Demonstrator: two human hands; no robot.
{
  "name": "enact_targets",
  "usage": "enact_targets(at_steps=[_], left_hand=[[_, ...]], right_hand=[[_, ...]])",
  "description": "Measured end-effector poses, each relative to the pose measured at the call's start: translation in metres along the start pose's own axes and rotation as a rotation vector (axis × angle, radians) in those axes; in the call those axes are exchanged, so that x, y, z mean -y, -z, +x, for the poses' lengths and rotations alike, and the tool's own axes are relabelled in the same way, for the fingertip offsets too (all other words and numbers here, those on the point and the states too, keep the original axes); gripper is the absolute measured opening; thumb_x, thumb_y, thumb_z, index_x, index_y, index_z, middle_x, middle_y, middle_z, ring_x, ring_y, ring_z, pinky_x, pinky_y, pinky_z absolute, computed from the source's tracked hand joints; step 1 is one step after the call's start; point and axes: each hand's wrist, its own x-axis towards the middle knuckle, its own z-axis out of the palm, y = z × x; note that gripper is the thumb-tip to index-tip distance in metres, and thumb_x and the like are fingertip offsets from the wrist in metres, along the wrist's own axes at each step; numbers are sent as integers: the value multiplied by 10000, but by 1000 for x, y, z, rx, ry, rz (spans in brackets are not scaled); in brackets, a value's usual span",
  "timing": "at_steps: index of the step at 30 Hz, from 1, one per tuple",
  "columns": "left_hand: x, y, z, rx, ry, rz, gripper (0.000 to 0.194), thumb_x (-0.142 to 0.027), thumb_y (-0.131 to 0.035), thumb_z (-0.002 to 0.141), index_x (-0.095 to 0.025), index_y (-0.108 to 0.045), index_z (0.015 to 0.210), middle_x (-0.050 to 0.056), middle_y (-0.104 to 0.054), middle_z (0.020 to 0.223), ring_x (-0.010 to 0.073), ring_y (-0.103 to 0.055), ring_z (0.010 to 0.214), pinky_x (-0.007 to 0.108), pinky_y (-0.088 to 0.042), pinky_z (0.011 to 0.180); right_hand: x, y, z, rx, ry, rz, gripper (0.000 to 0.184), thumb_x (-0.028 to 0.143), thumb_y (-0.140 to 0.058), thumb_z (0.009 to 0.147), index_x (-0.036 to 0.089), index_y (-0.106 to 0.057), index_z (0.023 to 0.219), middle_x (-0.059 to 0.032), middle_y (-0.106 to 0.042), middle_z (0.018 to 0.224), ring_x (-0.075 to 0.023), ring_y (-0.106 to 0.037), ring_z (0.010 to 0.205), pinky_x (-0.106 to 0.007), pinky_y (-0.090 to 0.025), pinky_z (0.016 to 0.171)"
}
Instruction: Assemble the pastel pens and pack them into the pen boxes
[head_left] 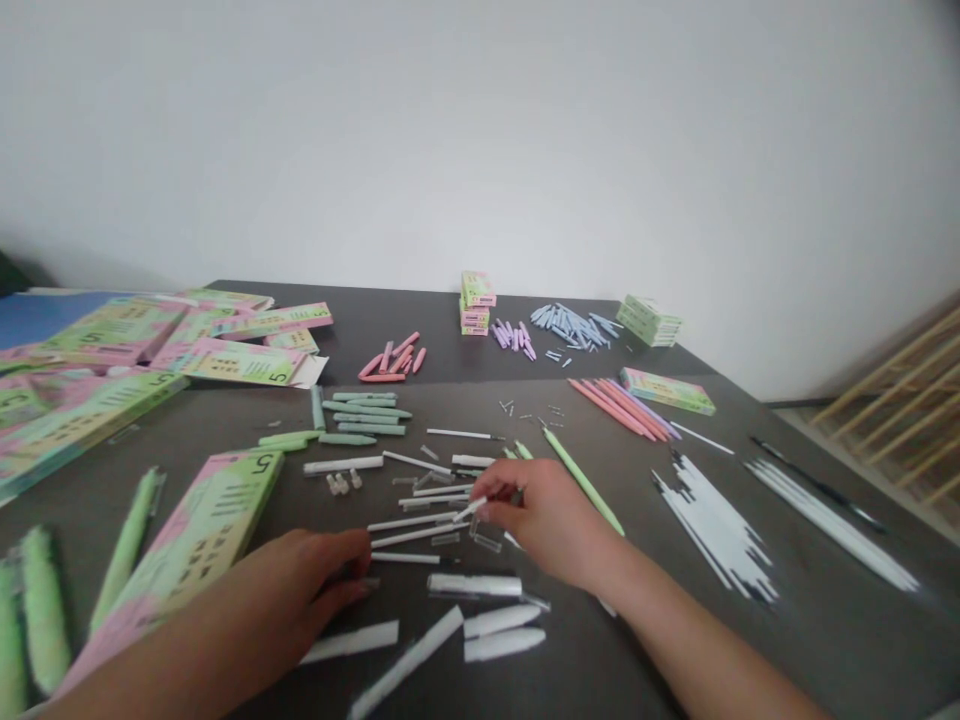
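My right hand [536, 510] pinches a short white pen part [471, 508] between thumb and fingertips, above the scattered parts at the middle of the table. My left hand [319, 580] rests low to the left, fingers curled with thumb and forefinger apart. Its fingertips are beside the ends of thin white refills [420, 537]; I make out nothing held there. Closer to me are a white barrel with a clear clip [474, 585], two white tapered pieces [504, 632] and white tubes [409, 662]. Small whitish grips [343, 483] lie beyond my left hand.
Dark green barrels [367, 415], pink barrels [394, 360] and blue pieces [574, 325] lie farther back. Printed pen boxes [202, 540] crowd the left. On the right are white refills [716, 525], a black pen [817, 485] and a green pen [583, 480].
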Motion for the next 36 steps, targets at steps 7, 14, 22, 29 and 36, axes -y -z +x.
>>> enact_targets(at_steps=[7, 14, 22, 29, 36], left_hand=[[8, -5, 2, -8, -3, -10, 225, -347, -430, 854, -232, -617, 804, 45, -712, 812, 238, -644, 731, 313, -435, 652], [4, -4, 2, -57, 2, -7, 186, -306, -447, 835, -241, -606, 762, 41, -712, 760, 232, -648, 688, 301, -425, 612], [9, -7, 1, -76, 2, -32, 163, -288, -473, 819, -239, -606, 739, 22, -703, 737, 223, -638, 680, 284, -411, 616], [7, -6, 0, -87, 34, -36, 152, -279, -489, 818, -232, -611, 739, -8, -685, 715, 202, -627, 677, 252, -384, 613], [5, -6, 2, -140, 7, -117, 213, -352, -460, 863, -249, -629, 784, -28, -688, 690, 181, -612, 627, 241, -376, 590]], right_hand=[[-1, -3, 0, 11, 9, -10, 130, 65, -643, 763, 177, -700, 798, 17, -648, 671, -107, -550, 613, -207, -372, 582], [6, 0, -2, 15, 39, -103, 83, 105, -652, 777, 171, -691, 744, 11, -638, 671, -112, -527, 611, -216, -351, 565], [1, 11, 0, -44, 61, -134, 118, 102, -607, 807, 189, -685, 813, 2, -665, 722, -124, -557, 642, -224, -364, 594], [1, 20, 2, -46, 37, -134, 103, 107, -611, 803, 182, -681, 800, -1, -666, 722, -125, -569, 648, -221, -369, 598], [-5, 9, 4, -5, 30, -130, 102, 92, -619, 789, 172, -681, 796, -4, -666, 709, -122, -558, 637, -219, -367, 584]])
